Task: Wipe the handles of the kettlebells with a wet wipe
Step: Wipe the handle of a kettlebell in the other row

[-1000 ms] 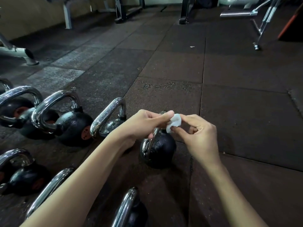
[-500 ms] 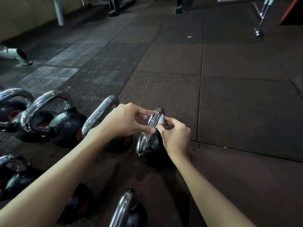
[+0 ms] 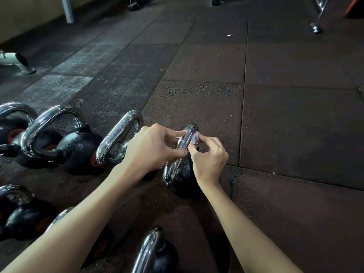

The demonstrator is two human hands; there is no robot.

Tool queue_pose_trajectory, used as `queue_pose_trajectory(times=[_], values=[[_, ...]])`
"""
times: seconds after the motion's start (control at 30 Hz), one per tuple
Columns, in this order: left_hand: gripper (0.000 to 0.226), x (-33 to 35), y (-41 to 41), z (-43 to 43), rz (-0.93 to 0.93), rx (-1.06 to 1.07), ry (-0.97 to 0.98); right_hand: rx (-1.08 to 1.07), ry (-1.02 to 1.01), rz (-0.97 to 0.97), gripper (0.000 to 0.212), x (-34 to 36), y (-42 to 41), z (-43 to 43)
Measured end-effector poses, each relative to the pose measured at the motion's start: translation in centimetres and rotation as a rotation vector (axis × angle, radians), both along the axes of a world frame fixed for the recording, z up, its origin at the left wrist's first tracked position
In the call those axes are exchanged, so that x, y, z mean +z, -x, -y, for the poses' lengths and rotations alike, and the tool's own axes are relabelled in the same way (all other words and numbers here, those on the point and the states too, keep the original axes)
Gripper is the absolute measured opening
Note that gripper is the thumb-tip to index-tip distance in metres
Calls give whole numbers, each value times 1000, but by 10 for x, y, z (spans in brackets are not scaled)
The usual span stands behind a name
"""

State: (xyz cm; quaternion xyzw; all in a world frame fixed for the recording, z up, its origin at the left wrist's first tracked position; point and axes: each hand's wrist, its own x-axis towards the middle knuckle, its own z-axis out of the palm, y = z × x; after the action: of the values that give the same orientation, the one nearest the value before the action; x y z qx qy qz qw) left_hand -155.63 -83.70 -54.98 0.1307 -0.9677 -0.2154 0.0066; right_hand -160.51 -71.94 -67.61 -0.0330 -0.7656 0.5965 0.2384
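Observation:
A small black kettlebell [image 3: 184, 177] with a chrome handle [image 3: 186, 141] stands on the rubber floor at the right end of a row. My left hand [image 3: 152, 149] pinches the handle from the left side. My right hand [image 3: 209, 156] presses a small white wet wipe [image 3: 195, 139] against the handle's right side near its top. More kettlebells with chrome handles stand to the left, the nearest kettlebell [image 3: 118, 142] just behind my left hand.
A second row of kettlebells [image 3: 149, 251] lies nearer to me along the bottom edge, partly hidden by my left forearm. Dark rubber tiles [image 3: 285, 125] stretch to the right and ahead. Gym machine legs [image 3: 317, 22] stand at the far top.
Both hands came down from above the kettlebell onto its handle. The wipe, first held between both hands in the air, now sits pressed against the handle by my right hand.

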Motion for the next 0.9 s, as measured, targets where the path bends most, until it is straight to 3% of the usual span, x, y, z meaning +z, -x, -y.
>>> queue_pose_trajectory(times=[0.2, 0.4, 0.9], values=[[49, 3, 0, -1, 15, 22, -32, -1, 80, 56, 23, 7, -6, 3], [41, 6, -12, -7, 18, -11, 39, 175, 71, 208, 27, 15, -11, -10], [46, 9, -14, -10, 31, -41, 100, 428, 5, 272, 24, 35, -21, -35]])
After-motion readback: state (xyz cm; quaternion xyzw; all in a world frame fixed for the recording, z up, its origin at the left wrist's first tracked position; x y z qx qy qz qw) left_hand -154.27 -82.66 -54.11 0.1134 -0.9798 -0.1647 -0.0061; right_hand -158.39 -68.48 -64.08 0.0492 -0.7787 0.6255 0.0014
